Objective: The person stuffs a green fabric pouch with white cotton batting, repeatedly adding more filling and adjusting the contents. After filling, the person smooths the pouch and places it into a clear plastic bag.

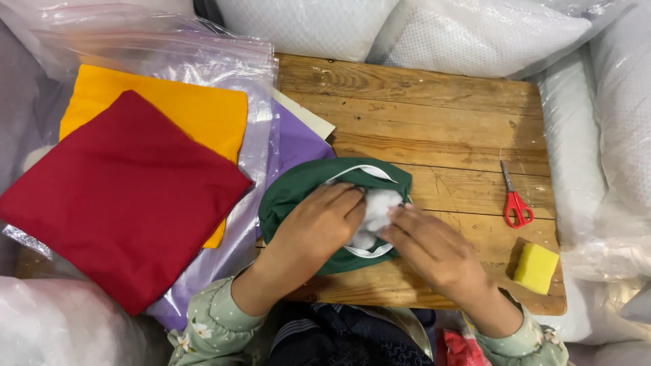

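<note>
A dark green fabric cover [298, 186] with a white-edged opening lies on the wooden table [434, 115]. White stuffing [377, 207] shows in the opening. My left hand [319, 224] grips the cover at the opening's left edge, fingers curled inward. My right hand [427, 247] presses its fingertips against the stuffing from the right.
A red cushion cover [122, 196] overlaps an orange one [196, 112] on clear plastic bags [230, 68] at left; purple fabric [298, 142] lies beneath. Red-handled scissors [515, 200] and a yellow sponge [536, 268] sit at right. White pillows in plastic [475, 30] ring the table.
</note>
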